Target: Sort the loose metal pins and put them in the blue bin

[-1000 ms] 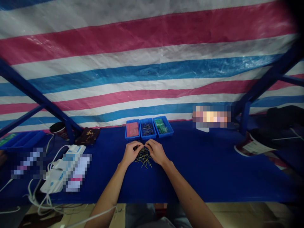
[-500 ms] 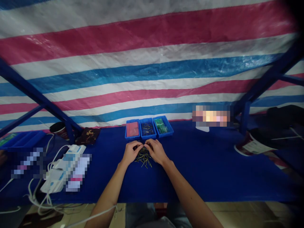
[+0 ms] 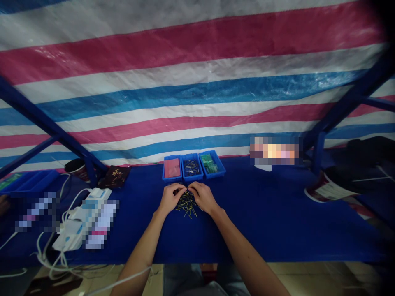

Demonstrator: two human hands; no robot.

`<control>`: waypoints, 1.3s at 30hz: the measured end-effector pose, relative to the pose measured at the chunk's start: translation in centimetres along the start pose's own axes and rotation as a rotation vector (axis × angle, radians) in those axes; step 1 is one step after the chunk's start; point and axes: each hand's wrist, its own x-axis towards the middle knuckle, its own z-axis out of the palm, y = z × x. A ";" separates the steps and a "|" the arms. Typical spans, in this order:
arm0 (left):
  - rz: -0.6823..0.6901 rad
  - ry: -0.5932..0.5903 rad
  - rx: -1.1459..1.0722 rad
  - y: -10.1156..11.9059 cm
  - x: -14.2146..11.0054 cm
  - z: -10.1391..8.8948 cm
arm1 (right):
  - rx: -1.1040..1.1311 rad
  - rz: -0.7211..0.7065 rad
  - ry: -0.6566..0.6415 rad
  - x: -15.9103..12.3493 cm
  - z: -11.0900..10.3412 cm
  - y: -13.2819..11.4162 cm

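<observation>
A loose pile of thin, dark and brassy pieces (image 3: 187, 206), which look like screws or nails, lies on the blue tabletop (image 3: 262, 222). Both hands rest at the far side of that pile, fingertips almost meeting. My left hand (image 3: 170, 197) is closed in a pinch at the pile's left edge. On the right edge, my right hand (image 3: 202, 196) is pinched the same way. Whatever sits between the fingertips is too small and hidden to make out. Just beyond the hands stands a blue bin (image 3: 191, 178) of similar thin pieces.
Beside that bin are a blue bin with pink pieces (image 3: 172, 167) and one with green packets (image 3: 210, 163). To the left lie a white power strip (image 3: 100, 197), cables and a brown packet (image 3: 115, 176). A large cup (image 3: 327, 187) stands right. Striped sheeting (image 3: 197, 90) hangs behind.
The right hand's fingers have shifted very slightly. Otherwise the hands, the pile and the bins stay where they were.
</observation>
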 end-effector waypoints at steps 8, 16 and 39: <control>-0.006 0.000 0.016 0.1 0.0 0.0 | -0.034 0.002 -0.002 0.0 0.1 0.0; -0.002 0.006 0.004 0.1 0.0 0.0 | -0.060 0.003 -0.016 0.0 0.0 0.1; -0.038 0.010 -0.006 0.1 0.0 -0.1 | 0.032 0.068 0.002 0.0 -0.4 -0.5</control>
